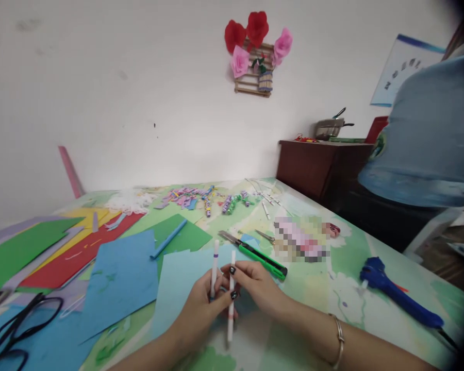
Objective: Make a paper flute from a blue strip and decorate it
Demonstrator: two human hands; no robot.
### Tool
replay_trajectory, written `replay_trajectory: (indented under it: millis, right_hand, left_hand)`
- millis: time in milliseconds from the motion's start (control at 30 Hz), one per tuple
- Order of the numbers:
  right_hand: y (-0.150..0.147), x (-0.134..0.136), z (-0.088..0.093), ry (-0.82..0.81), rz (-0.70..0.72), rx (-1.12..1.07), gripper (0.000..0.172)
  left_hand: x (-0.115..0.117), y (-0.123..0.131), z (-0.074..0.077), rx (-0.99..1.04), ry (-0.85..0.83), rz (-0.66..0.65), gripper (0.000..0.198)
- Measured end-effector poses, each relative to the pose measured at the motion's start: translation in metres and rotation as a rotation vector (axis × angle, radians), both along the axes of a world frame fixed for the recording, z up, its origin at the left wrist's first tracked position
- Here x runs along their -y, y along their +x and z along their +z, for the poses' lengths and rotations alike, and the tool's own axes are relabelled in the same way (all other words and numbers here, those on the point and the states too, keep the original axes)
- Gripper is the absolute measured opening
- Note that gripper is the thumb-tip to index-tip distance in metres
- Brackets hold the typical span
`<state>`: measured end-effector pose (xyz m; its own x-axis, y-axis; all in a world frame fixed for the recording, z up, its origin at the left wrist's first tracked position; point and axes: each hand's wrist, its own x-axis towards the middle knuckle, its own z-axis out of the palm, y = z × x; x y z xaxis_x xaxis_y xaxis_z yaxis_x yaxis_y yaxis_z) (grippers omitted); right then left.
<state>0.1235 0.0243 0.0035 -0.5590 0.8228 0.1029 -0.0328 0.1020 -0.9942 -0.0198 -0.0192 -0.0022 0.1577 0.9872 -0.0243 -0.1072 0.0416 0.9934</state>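
My left hand (203,312) is closed around a thin white rolled paper stick with a purple band (215,268), held upright. My right hand (255,286), with dark nails and a bangle on the wrist, pinches a second white stick with a pink band (231,304) right beside the first. Both hands hover over a light blue paper sheet (181,281) near the table's front edge. A green utility knife (259,256) lies just beyond my right hand.
Coloured paper sheets (62,247) cover the table's left side, with black scissors (11,330) at the front left. A blue glue gun (396,293) lies at the right. Rolled paper bits (209,198) sit at the back. Another person in blue (429,134) stands at the right.
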Motion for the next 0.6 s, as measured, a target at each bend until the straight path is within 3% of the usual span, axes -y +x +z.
replay_trajectory:
  millis: [67, 167, 233, 333, 467, 600]
  right_hand:
    - [0.0, 0.002, 0.001, -0.08, -0.027, -0.045, 0.038]
    - [0.008, -0.005, 0.005, -0.171, -0.211, -0.154, 0.034]
    - [0.013, -0.01, 0.008, -0.241, -0.258, -0.228, 0.036]
    - [0.018, -0.014, 0.011, -0.263, -0.215, -0.204, 0.04]
    - [0.021, -0.01, 0.014, -0.103, -0.151, -0.104, 0.038]
    - [0.022, -0.005, 0.014, -0.05, -0.094, -0.04, 0.029]
  left_hand:
    - [0.001, 0.001, 0.001, 0.006, -0.03, -0.014, 0.048]
    - [0.0, -0.001, 0.003, 0.031, -0.082, 0.025, 0.053]
    - [-0.001, -0.003, 0.002, 0.042, -0.102, 0.056, 0.056]
    - [-0.003, -0.005, -0.001, 0.015, -0.102, 0.045, 0.058]
    - [-0.003, -0.005, -0.004, -0.04, -0.038, -0.029, 0.051]
    - [-0.002, -0.006, -0.002, -0.038, -0.005, -0.014, 0.042]
